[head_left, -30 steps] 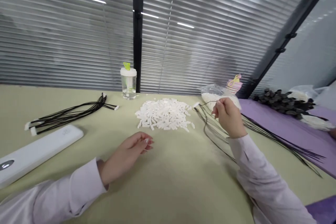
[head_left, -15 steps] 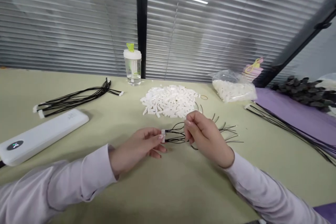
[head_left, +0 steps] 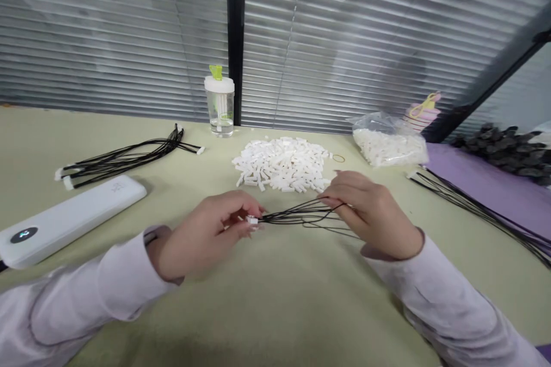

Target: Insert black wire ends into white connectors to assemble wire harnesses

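Left hand [head_left: 206, 232] pinches white connector [head_left: 252, 219] at end of black wire bundle [head_left: 301, 217]. Right hand [head_left: 372, 212] grips bundle farther along, fingers closed. Bundle spans between hands, low over bench [head_left: 279, 298], near pile of white connectors [head_left: 282, 163].

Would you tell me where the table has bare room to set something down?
Bare table lies in front of both hands, between the sleeves, and behind the finished wire bundle at far left. It is crowded around the connector pile, bag and loose wires.
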`<action>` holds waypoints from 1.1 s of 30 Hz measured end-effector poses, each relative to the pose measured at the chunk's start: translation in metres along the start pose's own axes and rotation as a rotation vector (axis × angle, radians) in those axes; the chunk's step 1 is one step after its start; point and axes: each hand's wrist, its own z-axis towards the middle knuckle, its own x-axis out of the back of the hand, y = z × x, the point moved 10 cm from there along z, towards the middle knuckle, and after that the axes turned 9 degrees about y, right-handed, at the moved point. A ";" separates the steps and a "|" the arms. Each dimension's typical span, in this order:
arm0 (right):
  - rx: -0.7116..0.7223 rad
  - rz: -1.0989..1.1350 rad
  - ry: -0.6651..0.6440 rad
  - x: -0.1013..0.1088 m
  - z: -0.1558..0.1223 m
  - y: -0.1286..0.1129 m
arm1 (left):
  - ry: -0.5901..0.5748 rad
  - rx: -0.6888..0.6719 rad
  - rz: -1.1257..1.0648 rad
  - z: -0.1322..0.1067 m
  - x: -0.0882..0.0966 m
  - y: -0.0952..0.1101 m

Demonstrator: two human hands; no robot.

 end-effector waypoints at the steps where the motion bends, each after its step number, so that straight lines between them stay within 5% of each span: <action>1: 0.017 -0.066 0.033 0.009 0.000 0.003 | -0.016 -0.026 0.019 0.000 0.002 0.001; 5: 0.027 -0.099 -0.090 0.012 -0.005 0.012 | -0.086 0.036 -0.064 0.001 0.006 -0.007; 9: -0.042 0.319 -0.419 -0.023 -0.018 -0.011 | -0.171 0.224 -0.179 -0.005 0.003 -0.021; 11: -0.066 0.464 -0.408 -0.036 -0.018 -0.028 | -0.168 0.302 -0.188 -0.008 0.003 -0.027; 15: -0.107 0.245 -0.223 -0.061 -0.014 -0.039 | -0.121 0.362 -0.078 -0.010 -0.001 -0.036; 24: -0.047 -0.123 -0.427 -0.100 -0.021 -0.047 | -0.042 0.475 0.148 -0.015 0.001 -0.051; 29: -0.044 -0.162 -0.495 -0.101 -0.019 -0.043 | 0.010 0.210 0.429 -0.004 0.016 -0.039; 33: -0.099 -0.168 -0.534 -0.080 -0.027 -0.016 | 0.065 0.297 0.358 -0.006 0.024 -0.045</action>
